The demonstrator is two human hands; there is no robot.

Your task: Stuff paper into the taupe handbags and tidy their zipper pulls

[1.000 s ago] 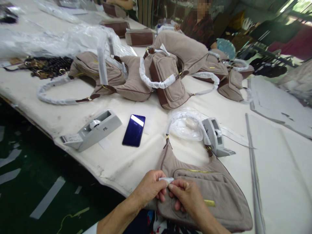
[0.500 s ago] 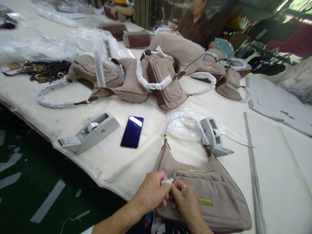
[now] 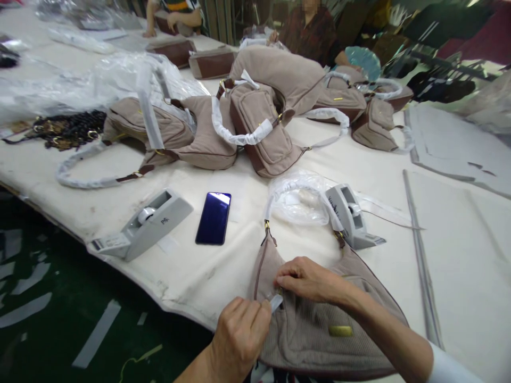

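A taupe corduroy shoulder bag (image 3: 311,330) with brown piping and a gold plate lies in front of me, its strap covered in white wrapping. My left hand (image 3: 241,332) is closed at the bag's left side, with a small white strip (image 3: 276,302) sticking out of its fingers beside the front pocket's zipper end. Just above it, my right hand (image 3: 305,279) reaches across the bag. Its thumb and fingers are pinched together at the pocket's upper left corner; what they grip is too small to make out.
Two grey tape dispensers (image 3: 147,223) (image 3: 349,215) stand on the white table, with a phone (image 3: 213,218) between them. Behind lie several similar bags (image 3: 207,127), plastic wrap (image 3: 115,74) and dark chains (image 3: 67,127). Two people are at the far side.
My right hand has moved up and now comes across the bag from the right. My left hand has shifted slightly down and left, still with the white strip. The view has tilted a little.
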